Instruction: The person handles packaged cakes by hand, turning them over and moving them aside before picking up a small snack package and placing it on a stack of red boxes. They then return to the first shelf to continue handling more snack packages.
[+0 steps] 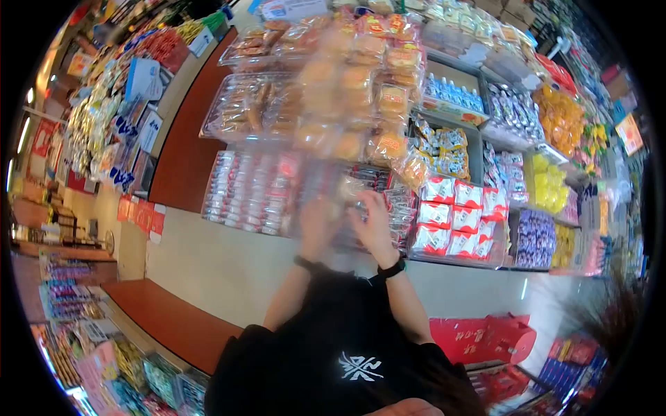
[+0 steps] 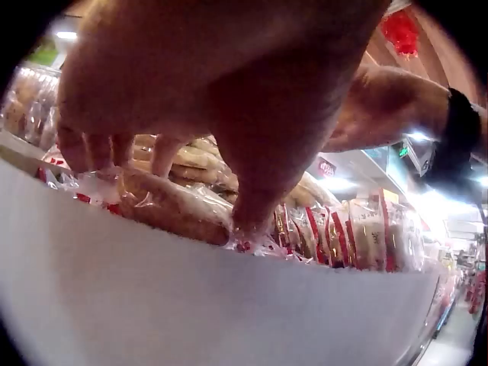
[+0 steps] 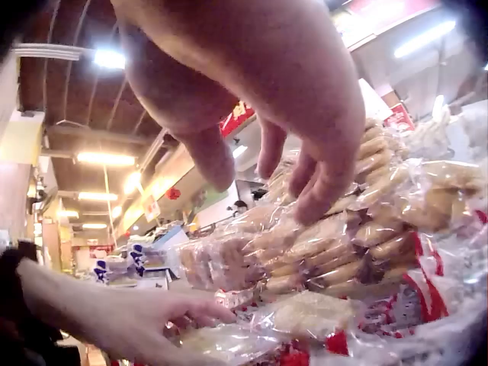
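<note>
My left hand (image 1: 319, 220), blurred in the head view, is low at the front of the display. In the left wrist view its thumb and fingers span a clear-wrapped pastry (image 2: 171, 207) and grip it by its two ends. Close beside it, my right hand (image 1: 372, 220) hangs over the packets with loosely bent fingers. The right wrist view shows nothing between those fingers, and a wrapped pastry (image 3: 313, 313) with red print lies below them. Upright red-and-white packets (image 2: 358, 232) stand in a row right of the left thumb.
Large bagged buns (image 1: 347, 107) are stacked behind the hands. To the left are rows of small packets (image 1: 243, 191); to the right, red-and-white packs (image 1: 454, 215) in a clear bin. A pale counter edge (image 1: 208, 270) runs along the front, and a red box (image 1: 485, 340) stands below.
</note>
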{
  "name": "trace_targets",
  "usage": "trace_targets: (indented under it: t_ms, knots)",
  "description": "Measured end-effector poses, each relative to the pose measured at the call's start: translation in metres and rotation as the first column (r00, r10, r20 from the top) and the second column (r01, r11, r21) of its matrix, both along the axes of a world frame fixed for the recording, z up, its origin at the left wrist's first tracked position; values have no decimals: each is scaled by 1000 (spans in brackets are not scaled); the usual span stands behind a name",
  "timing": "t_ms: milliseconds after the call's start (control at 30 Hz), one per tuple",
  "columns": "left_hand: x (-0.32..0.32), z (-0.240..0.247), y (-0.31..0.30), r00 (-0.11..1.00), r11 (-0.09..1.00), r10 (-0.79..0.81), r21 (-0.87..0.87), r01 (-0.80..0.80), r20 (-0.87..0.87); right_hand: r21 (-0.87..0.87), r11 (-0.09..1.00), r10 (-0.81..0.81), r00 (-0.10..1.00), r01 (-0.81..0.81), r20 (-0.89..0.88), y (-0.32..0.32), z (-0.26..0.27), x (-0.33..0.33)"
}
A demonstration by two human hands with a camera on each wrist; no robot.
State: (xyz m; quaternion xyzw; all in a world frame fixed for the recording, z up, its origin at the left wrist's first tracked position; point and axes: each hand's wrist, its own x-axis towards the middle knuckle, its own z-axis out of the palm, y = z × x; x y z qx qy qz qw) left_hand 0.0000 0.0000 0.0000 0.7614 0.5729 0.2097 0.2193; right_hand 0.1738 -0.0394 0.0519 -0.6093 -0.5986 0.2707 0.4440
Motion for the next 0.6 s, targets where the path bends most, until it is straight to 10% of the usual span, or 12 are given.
trace_targets:
  t_ms: [200, 600]
  knots:
    - [-13, 14, 2, 998, 998, -52, 27, 51, 48, 175, 869, -491, 763, 462, 422, 9, 27, 62]
    - [-48, 3, 15, 945, 990, -65, -98, 101, 322, -120, 917, -266, 806, 381, 529, 62, -13, 123]
